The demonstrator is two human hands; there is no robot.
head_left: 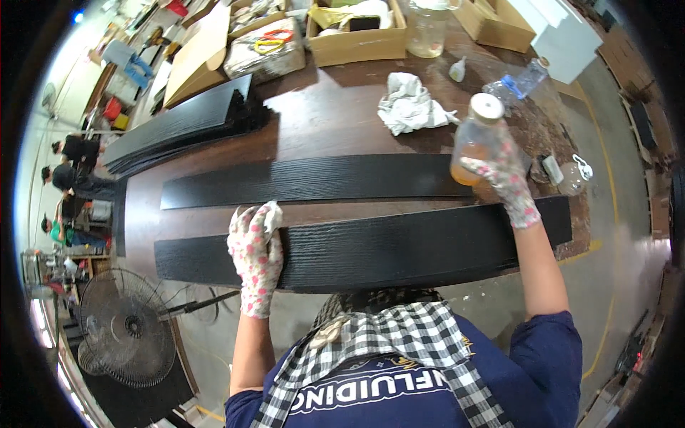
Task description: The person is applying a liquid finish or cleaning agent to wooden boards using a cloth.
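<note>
table (342, 139): dark brown top, smooth and shiny.
boards: two single ones, long, flat, black, with fine wood-like ridges; the near board (399, 246) lies along the table's near edge, the far board (321, 178) just behind it.
left hand (255, 260): in a white glove with pink spots; its fingers are closed together on one small, soft white wad (272, 217), over the left part of the near board.
right hand (508, 182): in the same kind of glove; its fingers are clamped around one bottle (474, 139).
bottle: see-through, rounded, with white cap; orange liquid is in its lower part. it is at the far board's right end, toward the table's right edge; if it touches the board, i cannot tell.
stack (178, 132): one, of black boards, near the table's far left corner; its layers i cannot count.
rag (410, 105): one, white, crumpled, between far board and far edge.
containers at far edge: one open cardboard box (357, 48) with yellow and white soft things; one clear jar (427, 32) with pale liquid.
</note>
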